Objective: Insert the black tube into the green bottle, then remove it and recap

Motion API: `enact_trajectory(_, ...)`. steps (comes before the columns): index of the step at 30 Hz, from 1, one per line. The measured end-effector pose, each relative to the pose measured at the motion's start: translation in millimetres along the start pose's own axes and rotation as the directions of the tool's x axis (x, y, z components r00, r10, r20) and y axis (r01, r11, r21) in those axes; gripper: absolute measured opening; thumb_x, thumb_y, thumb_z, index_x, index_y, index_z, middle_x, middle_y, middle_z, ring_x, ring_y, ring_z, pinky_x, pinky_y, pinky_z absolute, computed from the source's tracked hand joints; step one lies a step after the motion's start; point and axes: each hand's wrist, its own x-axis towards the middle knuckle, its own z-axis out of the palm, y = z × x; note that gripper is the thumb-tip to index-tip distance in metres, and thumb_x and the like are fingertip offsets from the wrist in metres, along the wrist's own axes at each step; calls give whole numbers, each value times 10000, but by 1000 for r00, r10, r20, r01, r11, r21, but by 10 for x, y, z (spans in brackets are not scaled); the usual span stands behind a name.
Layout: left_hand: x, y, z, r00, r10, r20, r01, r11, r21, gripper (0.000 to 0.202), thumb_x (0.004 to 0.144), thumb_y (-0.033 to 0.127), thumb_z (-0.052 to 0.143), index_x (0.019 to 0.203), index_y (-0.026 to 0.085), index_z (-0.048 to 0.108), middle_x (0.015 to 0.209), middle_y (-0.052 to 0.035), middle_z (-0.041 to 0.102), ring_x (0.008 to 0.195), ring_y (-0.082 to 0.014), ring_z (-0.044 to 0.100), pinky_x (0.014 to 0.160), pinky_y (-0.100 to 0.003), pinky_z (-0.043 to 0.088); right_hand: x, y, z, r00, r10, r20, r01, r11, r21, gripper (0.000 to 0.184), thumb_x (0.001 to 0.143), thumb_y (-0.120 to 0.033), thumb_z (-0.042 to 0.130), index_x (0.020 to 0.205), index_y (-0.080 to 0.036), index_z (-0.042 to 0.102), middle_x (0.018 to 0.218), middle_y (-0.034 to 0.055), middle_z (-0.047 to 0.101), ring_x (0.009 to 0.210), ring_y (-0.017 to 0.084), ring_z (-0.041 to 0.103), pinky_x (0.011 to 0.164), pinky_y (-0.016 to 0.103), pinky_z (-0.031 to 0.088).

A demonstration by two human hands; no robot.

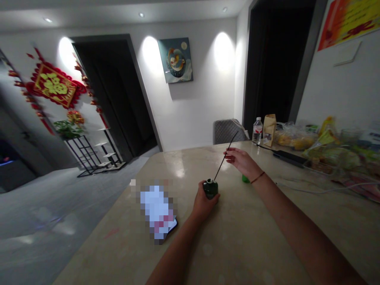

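Observation:
My left hand [204, 202] is wrapped round a small dark green jar [210, 190] with a pale rim, standing on the table. A thin dark stick [221, 166] slants up and to the right from the jar's mouth. Its upper part is pinched in the fingers of my right hand [237, 157], and its top end sticks out above them. Whether the lower tip is inside the jar or just at its rim, I cannot tell. A green object [245, 179], partly hidden by my right wrist, lies on the table.
Left of my arm lies a phone [172, 226], mostly blurred out. At the right stand a water bottle [257, 130] and a paper bag [269, 130], near bagged food [293, 136], a black box [291, 159] and a white cable [320, 191]. A grey chair [226, 131] is behind the table [225, 245].

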Motion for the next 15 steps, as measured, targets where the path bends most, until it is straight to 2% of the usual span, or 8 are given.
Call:
enact_trajectory(4, 0, 3, -6, 1000, -5, 1, 5, 1000, 10, 605, 620, 344, 641, 1121, 195, 338, 984, -55, 564, 877, -149, 554, 788, -286, 411, 18, 50, 37, 995, -36, -93, 43, 997, 71, 159, 644, -268, 596, 761, -172, 545, 779, 34, 647, 670, 110, 606, 655, 248, 481)
enact_trajectory(7, 3, -3, -1, 1000, -12, 1, 12, 1000, 15, 614, 619, 341, 642, 1130, 194, 335, 993, -58, 563, 891, -152, 552, 792, -288, 411, 6, 80, 115, 993, -35, -114, 44, 996, 74, 174, 625, -255, 616, 757, -165, 548, 742, 22, 639, 641, 97, 597, 642, 238, 476)
enact_trajectory(11, 9, -12, 7, 1000, -15, -7, 15, 1000, 18, 620, 615, 335, 645, 1134, 194, 337, 1001, -59, 564, 902, -152, 551, 805, -292, 410, -46, 123, 256, 994, -62, -88, 59, 998, -33, 197, 616, -266, 632, 753, -152, 548, 727, 21, 634, 620, 92, 589, 626, 238, 470)
enact_trajectory(15, 12, 0, 1, 1000, -6, 2, 6, 1000, -11, 604, 613, 323, 648, 1117, 192, 342, 997, -52, 562, 890, -145, 553, 810, -286, 409, -84, 224, 370, 998, -70, -1, 69, 987, -146, 202, 630, -280, 620, 761, -148, 542, 713, 22, 626, 610, 95, 579, 607, 245, 463)
